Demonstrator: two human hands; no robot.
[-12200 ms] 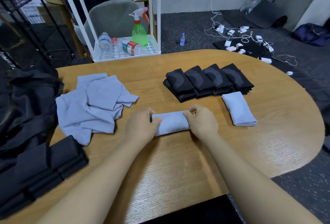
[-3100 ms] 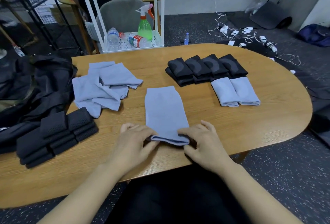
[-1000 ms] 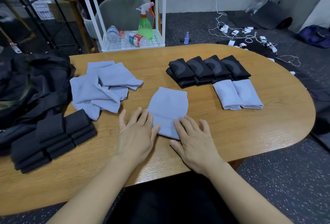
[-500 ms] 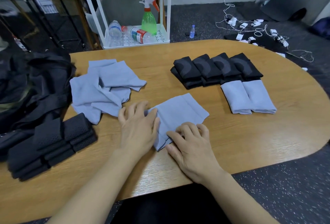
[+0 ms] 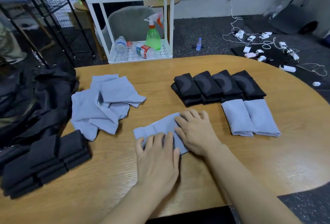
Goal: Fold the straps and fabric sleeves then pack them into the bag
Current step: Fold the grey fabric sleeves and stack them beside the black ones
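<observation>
Sleeve (image 5: 161, 128) now turned sideways — both hands' fingers flat on it; two folded sleeves (image 5: 250, 117) beside.

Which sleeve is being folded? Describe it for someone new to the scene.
On the wooden table, look near the front edge, between the loose grey pile and the two folded grey sleeves. It is the one grey sleeve with both hands on it.

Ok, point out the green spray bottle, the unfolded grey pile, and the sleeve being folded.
green spray bottle (image 5: 153, 39), head view, on its body.
unfolded grey pile (image 5: 100, 109), head view, pile's middle.
sleeve being folded (image 5: 159, 127), head view, exposed top fabric.
</observation>
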